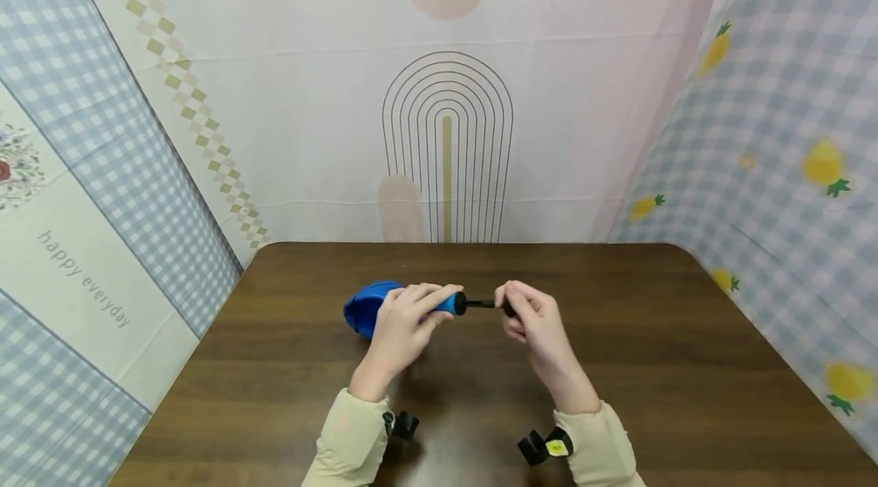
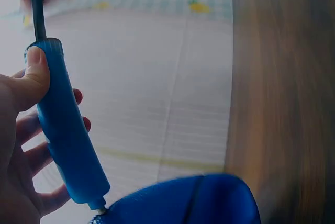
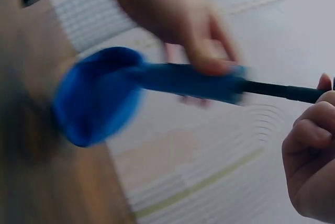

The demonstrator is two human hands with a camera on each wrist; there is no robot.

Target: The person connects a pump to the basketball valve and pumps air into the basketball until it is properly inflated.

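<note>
The words "happy everyday" (image 1: 82, 277) run in thin, lowercase grey letters, slanting down to the right, across a pale panel (image 1: 82, 331) of the checked cloth (image 1: 158, 190) at left. A yellow label (image 1: 556, 448) on the black strap (image 1: 566, 436) at the person's right wrist carries marks too small to read.

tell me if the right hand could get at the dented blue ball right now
Probably not directly: the right hand holds the black pump handle, and the left hand, gripping the blue pump barrel, sits between it and the dented blue ball.
</note>
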